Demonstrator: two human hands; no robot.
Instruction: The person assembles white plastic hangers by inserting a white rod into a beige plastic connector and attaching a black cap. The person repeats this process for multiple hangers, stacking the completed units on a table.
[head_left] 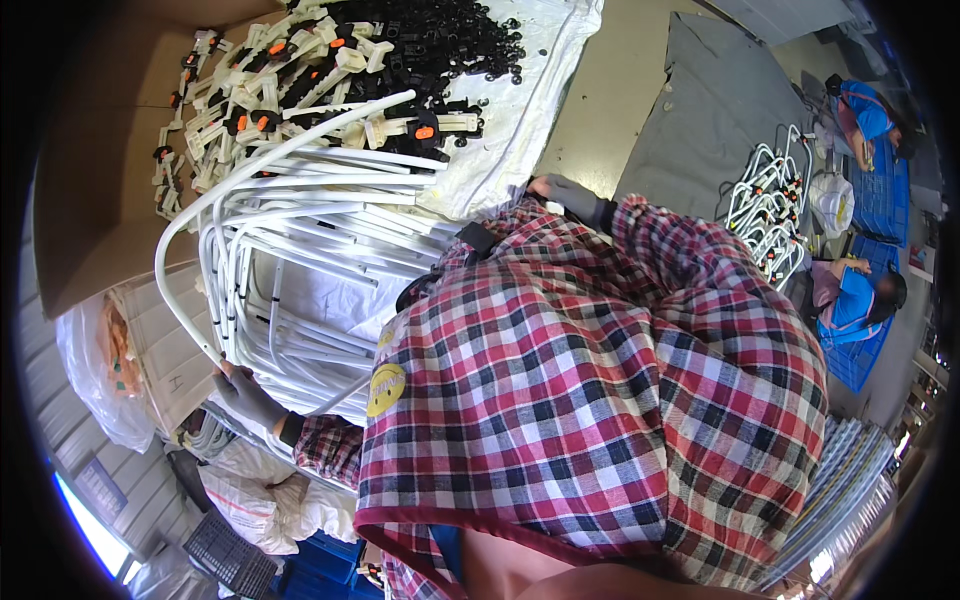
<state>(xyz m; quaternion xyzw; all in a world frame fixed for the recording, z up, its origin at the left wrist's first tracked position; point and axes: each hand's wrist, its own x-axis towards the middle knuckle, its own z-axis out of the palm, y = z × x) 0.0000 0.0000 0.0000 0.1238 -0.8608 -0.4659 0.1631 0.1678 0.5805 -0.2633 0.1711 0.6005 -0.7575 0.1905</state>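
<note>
My left hand (pixel 252 396), in a grey glove with bare fingertips, is closed around the lower end of a white bent tube (pixel 168 238). The tube curves up and over a pile of similar white bent tubes (pixel 330 240), its other end lying near some cream plastic parts. At the front of the plaid garment I wear, my right hand (pixel 575 198), also gloved in grey, has its fingers curled. A small white bit shows beside them, but what they hold, if anything, is hidden by the cloth and too small to make out.
Cream plastic clamps (pixel 270 85) with orange and black pieces lie beyond the tubes, beside small black parts (pixel 440 45) on a white sheet (pixel 540 110). A cardboard box (pixel 100 170) stands left. Far right, two people in blue work near assembled white frames (pixel 770 210) and blue crates (pixel 880 195).
</note>
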